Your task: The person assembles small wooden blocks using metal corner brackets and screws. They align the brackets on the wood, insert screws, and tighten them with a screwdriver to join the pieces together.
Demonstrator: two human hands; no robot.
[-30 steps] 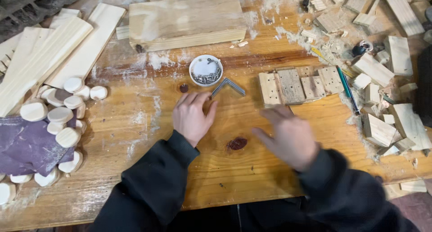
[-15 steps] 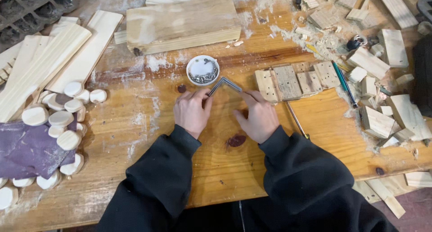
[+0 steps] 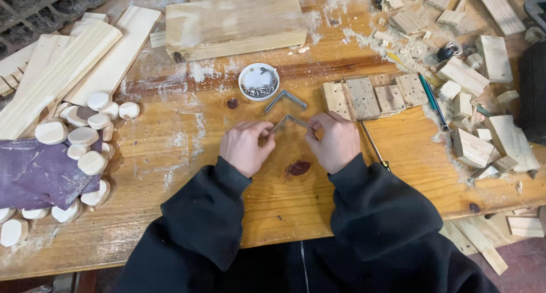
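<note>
i see both hands low over the middle of the wooden workbench (image 3: 170, 156), black sleeves running back toward me. the left hand (image 3: 245, 148) and the right hand (image 3: 336, 140) meet on a small metal angle bracket (image 3: 289, 121), bent like an upturned v. the left fingertips pinch its left leg, the right fingertips pinch its right leg, so both sets of fingers are closed on the metal, with the peak of the bracket showing between them. i cannot tell whether the bracket rests on the wood or is lifted just off it.

just beyond it, farther from me, a second angle bracket (image 3: 286, 99) lies flat on the bench, apart from the hands. touching distance past that sits a small white round dish (image 3: 259, 81) with a heap of screws in it. to the right of the dish is a row of small flat wooden squares (image 3: 372, 95) laid side by side, and a thin metal rod (image 3: 373, 145) lies on the bench just beside my right hand. a thick wooden block (image 3: 236, 23) sits at the far edge. on my left are round wooden discs (image 3: 85, 136) around a purple sheet of sandpaper (image 3: 37, 173), with long pale slats (image 3: 68, 71) beyond. offcuts (image 3: 483, 139) crowd the right side. a dark knot (image 3: 298, 168) marks the wood near my wrists.
</note>
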